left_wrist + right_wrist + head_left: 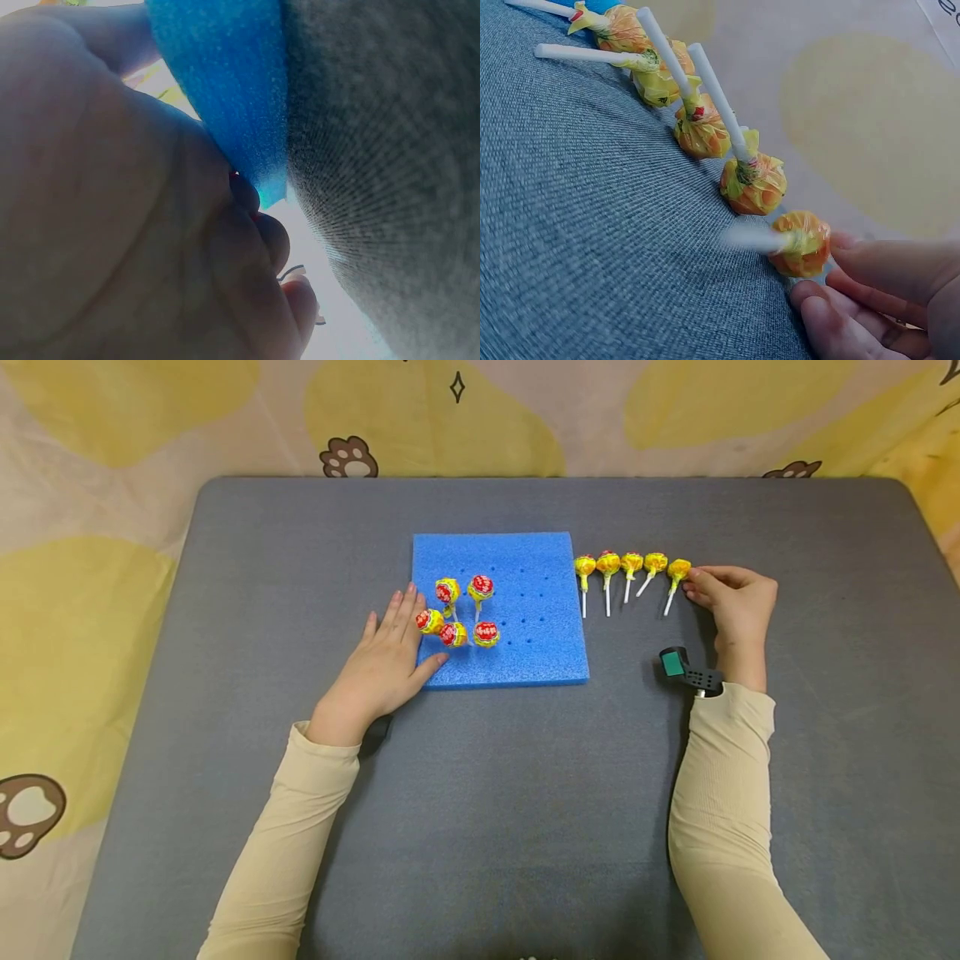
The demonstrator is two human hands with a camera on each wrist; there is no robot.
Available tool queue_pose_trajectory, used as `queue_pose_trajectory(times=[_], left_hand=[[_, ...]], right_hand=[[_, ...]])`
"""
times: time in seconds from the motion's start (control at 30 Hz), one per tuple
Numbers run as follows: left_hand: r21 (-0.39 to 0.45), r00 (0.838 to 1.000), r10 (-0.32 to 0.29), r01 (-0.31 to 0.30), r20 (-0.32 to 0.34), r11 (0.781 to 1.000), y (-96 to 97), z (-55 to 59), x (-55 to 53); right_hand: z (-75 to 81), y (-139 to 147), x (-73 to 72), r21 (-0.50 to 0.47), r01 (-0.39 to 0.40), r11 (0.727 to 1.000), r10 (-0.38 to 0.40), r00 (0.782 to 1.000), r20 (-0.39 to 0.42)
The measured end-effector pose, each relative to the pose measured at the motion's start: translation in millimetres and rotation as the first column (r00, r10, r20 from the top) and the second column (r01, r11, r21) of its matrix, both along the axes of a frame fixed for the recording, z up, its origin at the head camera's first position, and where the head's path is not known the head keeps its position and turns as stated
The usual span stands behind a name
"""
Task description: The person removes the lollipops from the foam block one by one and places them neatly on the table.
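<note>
The left hand (381, 664) lies on the edge of the blue foam (532, 662), fingers straight and thumb spread apart, beside five lollipops (486, 634) stuck in it, while the right hand (738, 608) pinches the end lollipop (678, 569) of a row (632, 562) on the gray surface (510, 793) with its thumb and fingers.

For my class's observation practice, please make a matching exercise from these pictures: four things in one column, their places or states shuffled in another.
1. Square blue foam block
2. Row of round yellow-wrapped lollipops
3. Bare left hand
4. Bare right hand

A. Lined up right of the foam
B. Touches the lollipop farthest from the foam
C. Has red-labelled lollipops standing in it
D. At the foam's left edge

Pairs: 1-C, 2-A, 3-D, 4-B
</note>
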State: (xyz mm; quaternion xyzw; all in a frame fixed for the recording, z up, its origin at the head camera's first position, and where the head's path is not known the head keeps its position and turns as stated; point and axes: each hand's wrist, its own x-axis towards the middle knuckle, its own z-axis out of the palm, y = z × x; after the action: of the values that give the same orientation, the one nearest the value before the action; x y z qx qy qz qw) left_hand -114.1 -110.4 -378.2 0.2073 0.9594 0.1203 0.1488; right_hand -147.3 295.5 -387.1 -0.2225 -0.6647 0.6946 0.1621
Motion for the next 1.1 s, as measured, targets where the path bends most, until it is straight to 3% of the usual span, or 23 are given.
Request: queue_pose_trajectory(times=[0.43, 1.1], left_hand=[[0.0, 1.0, 0.001, -0.001, -0.001, 1.0, 0.4, 0.4, -0.9], [-0.007, 1.0, 0.003, -0.003, -0.002, 1.0, 0.1, 0.2, -0.6]], right_hand=[[-1.9, -0.1, -0.3, 0.069, -0.023, 0.997, 0.023, 1.0, 0.011], [4.6, -0.9, 2.8, -0.01, -0.002, 1.0, 0.002, 1.0, -0.011]])
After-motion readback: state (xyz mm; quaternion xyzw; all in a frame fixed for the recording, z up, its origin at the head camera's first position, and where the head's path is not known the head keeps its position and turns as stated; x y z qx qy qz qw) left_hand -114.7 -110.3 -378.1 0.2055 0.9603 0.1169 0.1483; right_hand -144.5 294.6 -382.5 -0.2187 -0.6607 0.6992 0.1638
